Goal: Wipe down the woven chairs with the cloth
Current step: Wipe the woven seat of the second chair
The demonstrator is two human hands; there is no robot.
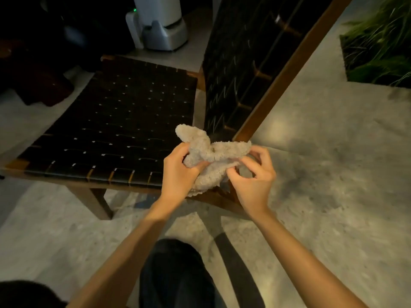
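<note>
1. A leg in dark fabric (175, 274) is showing nearest the camera, on the near side of the woven chair (115, 121), over the grey floor (322, 174).
2. Both bare forearms are reaching toward the near corner of the chair, where the seat is meeting the backrest (249, 63).
3. The left hand (178, 172) is gripping the cloth (211, 156), with its fingers curling round the left part of the bundle.
4. The right hand (251, 178) is pinching the lower right edge of the cloth between thumb and forefinger, while its other fingers are curling loosely.
5. The cloth, pale and fluffy, is bunching between the two hands over that near corner of the chair. Whether it is touching the wooden frame (213, 198) cannot be told.
6. The dark woven seat is lying bare, extending leftward from the backrest, which is rising at a tilt.
7. A grey device (160, 25) with a small green light is standing on the floor beyond the far side of the chair.
8. Green plants (382, 41) are growing behind the backrest, well apart from the chair.
</note>
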